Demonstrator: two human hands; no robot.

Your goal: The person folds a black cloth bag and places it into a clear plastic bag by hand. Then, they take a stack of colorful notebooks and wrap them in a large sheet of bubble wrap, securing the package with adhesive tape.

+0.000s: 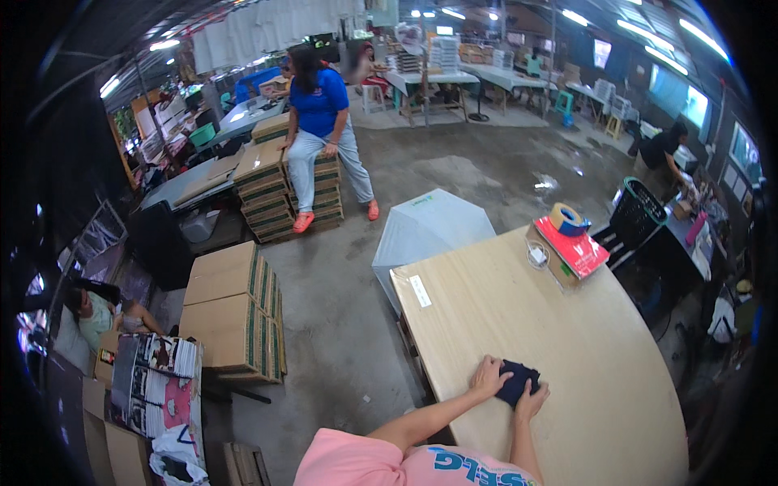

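On the pale wooden table (567, 348) lies a small dark navy piece (516, 382) that looks like folded cloth, close to the table's near left side. My left hand (489, 377) grips its left edge, fingers bent over it. From the right and near side my right hand (530, 400) holds the same piece between thumb and fingers. Both hands stay low at the tabletop, and the underside of the cloth is hidden.
At the table's far right corner a tape roll (567, 219) rests on a red pack (571, 247), beside a white cable (536, 254). A grey umbrella (438, 227) stands open past the far left edge. Cardboard boxes (223, 312) are stacked left; a person (320, 105) sits on others.
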